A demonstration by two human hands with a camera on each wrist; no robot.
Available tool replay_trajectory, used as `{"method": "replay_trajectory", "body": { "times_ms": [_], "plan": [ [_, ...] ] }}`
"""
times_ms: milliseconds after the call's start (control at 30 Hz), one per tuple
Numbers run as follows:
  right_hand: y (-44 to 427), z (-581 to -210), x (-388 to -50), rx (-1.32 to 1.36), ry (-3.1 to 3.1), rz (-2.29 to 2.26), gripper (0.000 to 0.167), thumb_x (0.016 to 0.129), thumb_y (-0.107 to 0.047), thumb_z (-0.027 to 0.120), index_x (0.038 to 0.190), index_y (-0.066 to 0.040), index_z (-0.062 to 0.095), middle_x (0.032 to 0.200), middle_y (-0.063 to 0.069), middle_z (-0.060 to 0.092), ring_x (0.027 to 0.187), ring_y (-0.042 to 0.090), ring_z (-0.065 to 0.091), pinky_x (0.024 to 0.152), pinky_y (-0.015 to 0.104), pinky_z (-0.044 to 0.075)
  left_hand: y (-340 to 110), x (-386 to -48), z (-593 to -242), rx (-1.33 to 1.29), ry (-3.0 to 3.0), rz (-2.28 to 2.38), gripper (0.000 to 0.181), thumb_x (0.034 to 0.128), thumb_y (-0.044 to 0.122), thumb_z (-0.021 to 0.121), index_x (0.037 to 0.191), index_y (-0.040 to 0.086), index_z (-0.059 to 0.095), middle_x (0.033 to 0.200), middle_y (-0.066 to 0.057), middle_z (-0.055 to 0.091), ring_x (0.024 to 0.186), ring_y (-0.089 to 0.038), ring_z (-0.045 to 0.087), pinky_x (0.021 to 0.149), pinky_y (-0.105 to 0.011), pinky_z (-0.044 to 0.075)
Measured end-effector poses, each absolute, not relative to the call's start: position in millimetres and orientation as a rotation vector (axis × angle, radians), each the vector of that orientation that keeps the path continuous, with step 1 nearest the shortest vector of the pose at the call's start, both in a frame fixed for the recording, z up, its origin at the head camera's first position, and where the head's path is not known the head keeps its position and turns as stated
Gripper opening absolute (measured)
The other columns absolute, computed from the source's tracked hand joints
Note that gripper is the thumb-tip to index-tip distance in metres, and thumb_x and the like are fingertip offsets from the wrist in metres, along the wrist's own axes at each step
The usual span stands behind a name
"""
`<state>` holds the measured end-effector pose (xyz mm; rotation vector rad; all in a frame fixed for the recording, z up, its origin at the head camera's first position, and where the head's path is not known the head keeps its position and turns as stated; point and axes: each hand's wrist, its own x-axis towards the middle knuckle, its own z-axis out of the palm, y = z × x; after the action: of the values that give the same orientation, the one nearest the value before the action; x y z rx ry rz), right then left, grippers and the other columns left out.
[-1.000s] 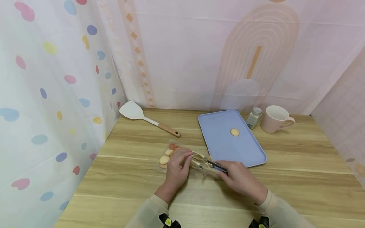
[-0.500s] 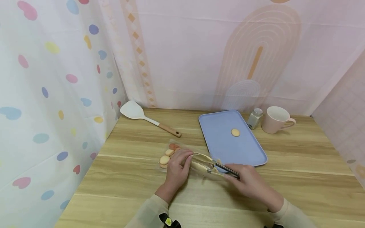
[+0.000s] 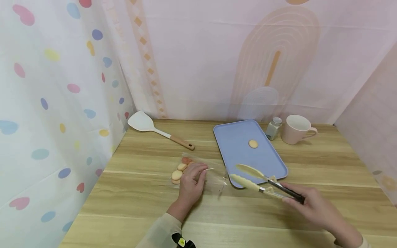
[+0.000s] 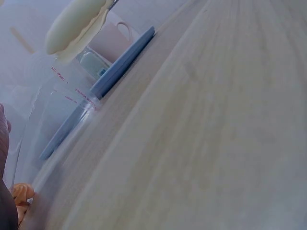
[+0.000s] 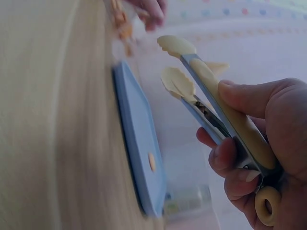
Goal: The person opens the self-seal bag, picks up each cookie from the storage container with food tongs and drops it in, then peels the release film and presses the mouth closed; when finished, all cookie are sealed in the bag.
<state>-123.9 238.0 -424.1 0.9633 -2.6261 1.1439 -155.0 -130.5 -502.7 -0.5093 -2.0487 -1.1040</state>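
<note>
The left hand [image 3: 191,182] pinches the edge of a clear plastic bag [image 3: 214,182] on the table, with round biscuits [image 3: 177,175] and something orange-red in it to the left of the fingers. In the right hand [image 3: 319,208] are cream-tipped tongs [image 3: 248,182], their arms spread and nothing between the tips. Those tips are over the near edge of the blue tray [image 3: 245,151]. One round biscuit [image 3: 253,143] lies on that tray. The right wrist view shows the fingers and thumb around the tongs [image 5: 225,105].
A white spatula [image 3: 141,121] with a wooden handle lies at the back left. Beyond the tray's right side stand a small glass jar [image 3: 274,128] and a pink mug [image 3: 296,129]. Curtains hang behind and to the left of the table.
The right hand has drawn the tongs out of the bag's mouth and over to the right, and their arms have spread. The left hand has stayed at the bag.
</note>
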Motion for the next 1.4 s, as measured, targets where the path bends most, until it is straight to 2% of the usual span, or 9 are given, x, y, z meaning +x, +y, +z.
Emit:
{"method": "replay_trajectory", "body": {
  "times_ms": [200, 300, 533, 667, 767, 1100, 1200, 1300, 1400],
  "plan": [
    [251.1, -424.6, -143.5, 0.775, -2.626, 0.927, 0.038, 0.080, -0.007, 0.077, 0.116, 0.002, 0.067, 0.072, -0.001, 0.064, 0.050, -0.007, 0.041, 0.043, 0.015, 0.037, -131.5, -154.5, -500.7, -0.506, -2.059, -1.125, 0.011, 0.0897, 0.001, 0.064, 0.098, 0.001, 0.071, 0.101, -0.008, 0.069, 0.099, -0.023, 0.064, 0.096, -0.058, 0.041],
    [253.6, -427.9, -155.3, 0.667, -2.705, 0.872, 0.039, 0.085, -0.015, 0.074, 0.120, 0.000, 0.065, 0.060, -0.006, 0.047, 0.039, -0.004, 0.027, 0.036, 0.020, 0.031, -131.4, -153.9, -500.1, -0.503, -2.067, -1.133, 0.011, 0.0903, 0.002, 0.063, 0.098, 0.000, 0.071, 0.101, -0.008, 0.069, 0.099, -0.023, 0.064, 0.097, -0.058, 0.041],
    [254.5, -435.5, -182.6, 0.510, -2.817, 0.807, 0.046, 0.092, -0.030, 0.066, 0.124, 0.003, 0.061, 0.065, 0.010, 0.057, 0.046, 0.011, 0.040, 0.046, 0.029, 0.036, -130.8, -154.2, -499.5, -0.521, -2.053, -1.084, 0.013, 0.0891, 0.000, 0.064, 0.099, 0.005, 0.071, 0.100, -0.008, 0.069, 0.097, -0.024, 0.065, 0.092, -0.060, 0.043],
    [254.6, -441.9, -191.0, 0.486, -2.828, 0.798, 0.048, 0.093, -0.030, 0.065, 0.126, 0.004, 0.060, 0.050, -0.005, 0.036, 0.038, 0.008, 0.032, 0.041, 0.027, 0.032, -130.9, -153.8, -499.3, -0.521, -2.052, -1.084, 0.013, 0.0887, -0.001, 0.064, 0.099, 0.004, 0.071, 0.100, -0.008, 0.069, 0.096, -0.025, 0.065, 0.092, -0.061, 0.043],
    [254.3, -445.6, -194.2, 0.480, -2.822, 0.796, 0.047, 0.092, -0.029, 0.066, 0.125, 0.004, 0.061, 0.047, -0.009, 0.033, 0.038, 0.006, 0.031, 0.040, 0.026, 0.031, -131.1, -153.2, -499.9, -0.518, -2.060, -1.088, 0.013, 0.0889, -0.001, 0.064, 0.099, 0.002, 0.071, 0.101, -0.008, 0.069, 0.097, -0.025, 0.065, 0.093, -0.061, 0.042],
    [248.5, -447.8, -199.3, 0.469, -2.843, 0.801, 0.048, 0.091, -0.030, 0.067, 0.125, 0.003, 0.060, 0.050, -0.002, 0.041, 0.042, 0.011, 0.032, 0.047, 0.030, 0.034, -132.3, -154.3, -500.5, -0.520, -2.068, -1.102, 0.014, 0.0898, 0.000, 0.064, 0.101, 0.005, 0.071, 0.102, -0.006, 0.069, 0.100, -0.023, 0.064, 0.095, -0.059, 0.041],
    [248.4, -448.9, -200.3, 0.485, -2.820, 0.789, 0.046, 0.090, -0.027, 0.069, 0.123, 0.004, 0.061, 0.065, 0.015, 0.060, 0.052, 0.016, 0.044, 0.055, 0.040, 0.045, -132.3, -154.4, -500.4, -0.516, -2.068, -1.105, 0.013, 0.0898, 0.001, 0.064, 0.100, 0.004, 0.071, 0.102, -0.006, 0.069, 0.099, -0.023, 0.064, 0.095, -0.059, 0.041],
    [249.2, -450.6, -201.2, 0.491, -2.805, 0.778, 0.045, 0.089, -0.025, 0.070, 0.122, 0.005, 0.062, 0.082, 0.023, 0.066, 0.061, 0.020, 0.049, 0.066, 0.050, 0.049, -132.4, -154.2, -500.1, -0.513, -2.069, -1.112, 0.012, 0.0898, 0.001, 0.064, 0.100, 0.001, 0.071, 0.102, -0.007, 0.069, 0.099, -0.024, 0.064, 0.096, -0.059, 0.041],
    [249.9, -452.5, -201.8, 0.480, -2.822, 0.766, 0.046, 0.090, -0.027, 0.069, 0.124, 0.004, 0.061, 0.065, 0.014, 0.060, 0.058, 0.018, 0.045, 0.067, 0.049, 0.049, -132.3, -153.5, -500.8, -0.505, -2.079, -1.121, 0.012, 0.0903, 0.002, 0.064, 0.100, 0.001, 0.071, 0.102, -0.007, 0.069, 0.100, -0.024, 0.064, 0.097, -0.059, 0.040]
  ]
}}
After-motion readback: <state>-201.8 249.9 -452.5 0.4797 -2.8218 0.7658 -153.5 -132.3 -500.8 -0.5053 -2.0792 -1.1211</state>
